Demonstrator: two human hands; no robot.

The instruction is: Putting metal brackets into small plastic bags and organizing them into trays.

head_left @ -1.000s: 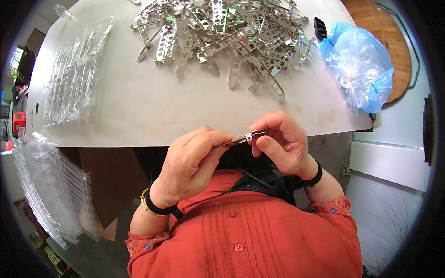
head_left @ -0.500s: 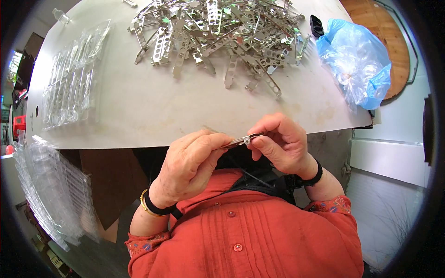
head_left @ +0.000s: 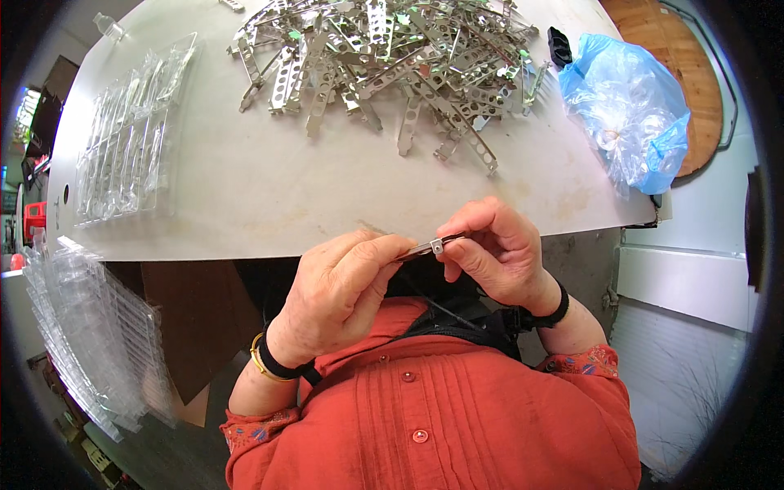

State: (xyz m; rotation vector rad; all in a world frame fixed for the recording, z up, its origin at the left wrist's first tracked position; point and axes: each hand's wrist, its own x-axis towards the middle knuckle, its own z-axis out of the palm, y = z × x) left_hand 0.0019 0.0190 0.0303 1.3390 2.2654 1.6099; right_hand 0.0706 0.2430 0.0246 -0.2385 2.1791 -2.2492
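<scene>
Between my two hands, just off the table's near edge, is a thin metal bracket [head_left: 436, 246] with a small folded tab that has a hole. My left hand [head_left: 343, 282] pinches its left end between thumb and fingers. The right end sits between the thumb and fingertips of my right hand [head_left: 496, 253]. Much of the bracket is covered by my fingers. Farther off on the table lies a large heap of perforated metal brackets [head_left: 384, 65], several of them spread toward me.
A clear plastic tray [head_left: 131, 139] with bagged pieces lies on the table [head_left: 269, 204] at the left. Stacked clear trays [head_left: 94, 343] stand below it. At the right are a blue plastic bag [head_left: 629, 106], a small black object [head_left: 559, 46] and a round wooden top [head_left: 694, 90].
Both hands keep their grip on the bracket and have barely shifted. The view has moved very slightly.
</scene>
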